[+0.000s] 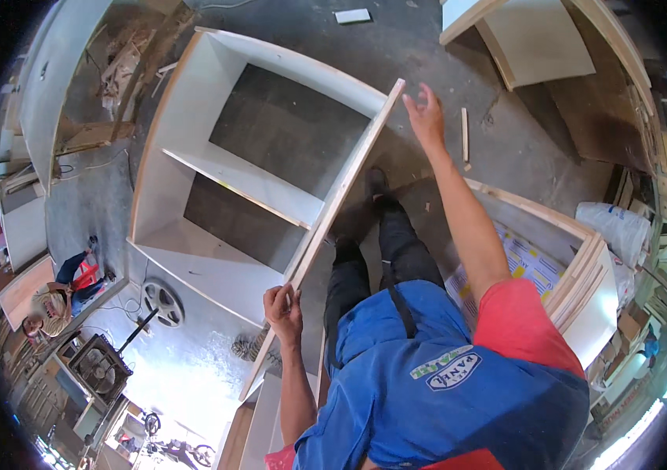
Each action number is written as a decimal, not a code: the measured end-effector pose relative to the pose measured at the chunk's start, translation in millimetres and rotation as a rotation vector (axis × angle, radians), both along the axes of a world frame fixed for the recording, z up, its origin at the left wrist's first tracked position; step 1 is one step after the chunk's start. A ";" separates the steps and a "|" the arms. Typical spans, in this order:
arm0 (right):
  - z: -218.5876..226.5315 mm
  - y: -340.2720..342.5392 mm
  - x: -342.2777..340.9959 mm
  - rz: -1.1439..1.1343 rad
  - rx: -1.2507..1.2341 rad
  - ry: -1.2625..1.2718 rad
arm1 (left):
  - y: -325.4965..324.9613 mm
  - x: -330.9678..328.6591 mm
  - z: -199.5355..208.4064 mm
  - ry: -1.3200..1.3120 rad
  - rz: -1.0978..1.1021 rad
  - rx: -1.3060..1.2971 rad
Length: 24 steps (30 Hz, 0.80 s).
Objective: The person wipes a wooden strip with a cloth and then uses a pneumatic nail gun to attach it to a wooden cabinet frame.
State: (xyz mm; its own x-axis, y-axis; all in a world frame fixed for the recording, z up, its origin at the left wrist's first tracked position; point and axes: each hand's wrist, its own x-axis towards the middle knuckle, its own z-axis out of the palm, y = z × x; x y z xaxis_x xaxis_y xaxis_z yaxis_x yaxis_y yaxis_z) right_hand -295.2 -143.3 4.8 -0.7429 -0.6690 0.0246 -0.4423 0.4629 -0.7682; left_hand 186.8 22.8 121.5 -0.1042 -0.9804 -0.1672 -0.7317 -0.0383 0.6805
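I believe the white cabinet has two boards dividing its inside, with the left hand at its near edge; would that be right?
Not quite: the head view shows just one board dividing the inside of the white cabinet. The left hand is indeed at its near edge.

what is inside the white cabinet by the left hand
Inside the cabinet, a white divider separates two openings, and what looks like grey floor shows through both. The divider covers its own far side, so anything tucked there cannot be seen.
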 end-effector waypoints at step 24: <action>-100.3 -4.7 -16.7 0.086 0.240 -0.344 | -11.8 9.3 -62.4 -0.058 -0.064 0.091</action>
State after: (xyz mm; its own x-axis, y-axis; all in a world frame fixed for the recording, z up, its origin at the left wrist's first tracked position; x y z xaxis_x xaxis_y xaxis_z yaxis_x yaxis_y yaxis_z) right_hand -311.9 -148.0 -95.5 -0.6221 -0.6852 -0.3787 -0.2238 0.6192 -0.7526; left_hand 196.1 11.1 59.1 -0.1533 -0.9526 -0.2627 -0.7725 -0.0503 0.6330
